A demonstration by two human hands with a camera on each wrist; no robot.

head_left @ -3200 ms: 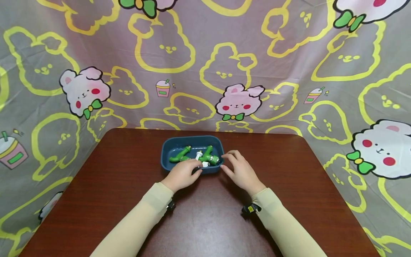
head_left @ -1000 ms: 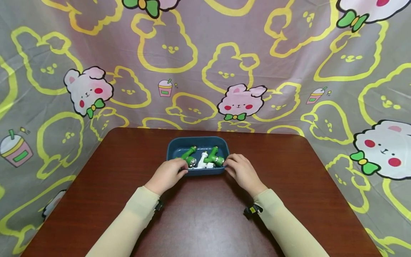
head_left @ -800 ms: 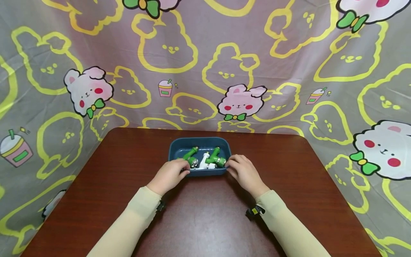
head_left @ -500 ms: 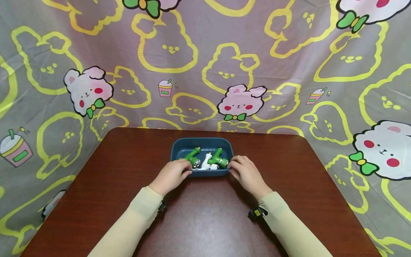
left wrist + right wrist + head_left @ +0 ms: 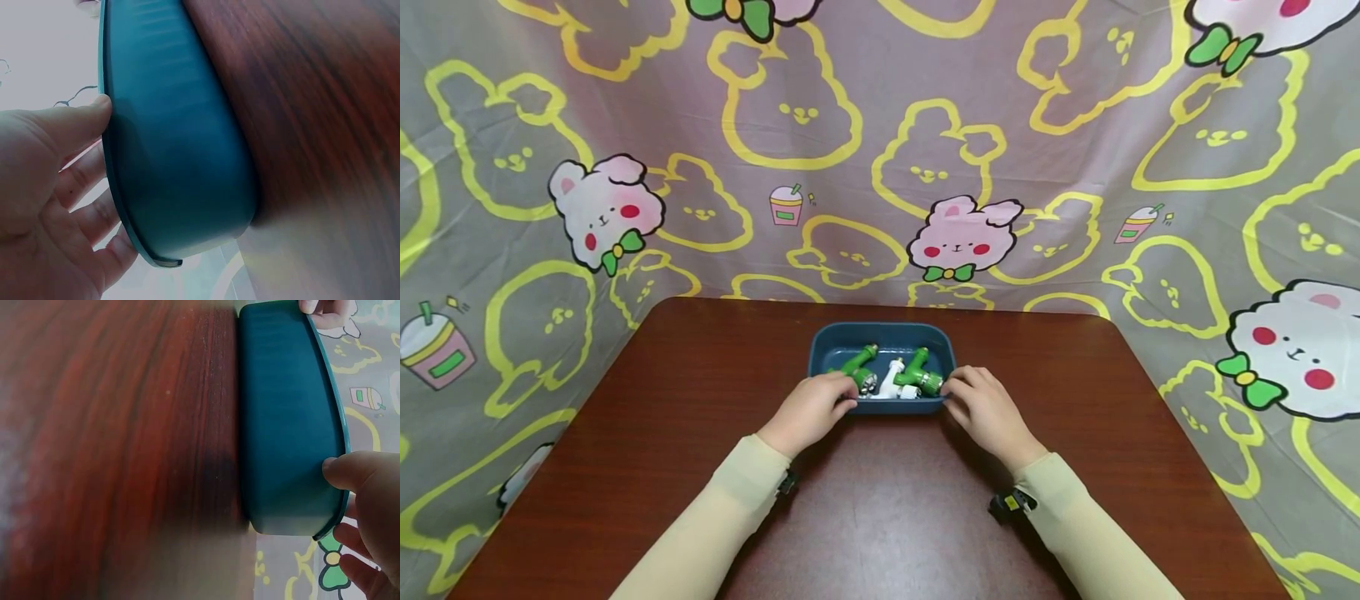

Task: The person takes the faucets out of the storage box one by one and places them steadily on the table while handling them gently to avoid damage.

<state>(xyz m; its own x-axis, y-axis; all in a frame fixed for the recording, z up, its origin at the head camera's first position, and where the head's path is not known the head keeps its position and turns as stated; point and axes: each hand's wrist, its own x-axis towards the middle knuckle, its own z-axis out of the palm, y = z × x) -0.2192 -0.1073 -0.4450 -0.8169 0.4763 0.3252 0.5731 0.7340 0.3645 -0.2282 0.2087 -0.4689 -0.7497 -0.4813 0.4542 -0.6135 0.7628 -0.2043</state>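
Note:
A dark blue plastic tub [image 5: 895, 407] sits on the table in the head view, holding two green tap-like fittings [image 5: 859, 358] and a white one [image 5: 891, 379]. My left hand [image 5: 808, 410] grips the tub's front left rim, the thumb [image 5: 87, 120] outside the wall and the fingers over the edge. At the front right corner my right hand [image 5: 992, 414] pinches the same rim, its thumb [image 5: 340, 470] pressed on the outer wall. Part of the left green fitting is hidden behind the left hand. Both wrist views show the tub's outer wall, its base at the tabletop.
A dark reddish-brown wooden table [image 5: 880, 500] spreads around the tub. Behind it and along both sides hangs a cloth [image 5: 850, 167] printed with cartoon rabbits and yellow outlines. Each wrist carries a small black device, such as the one on the right wrist [image 5: 1011, 503].
The left hand has moved from over the tub's contents to its front left rim, and the right hand has taken the rim. Both hands and the tub have since slid to the right.

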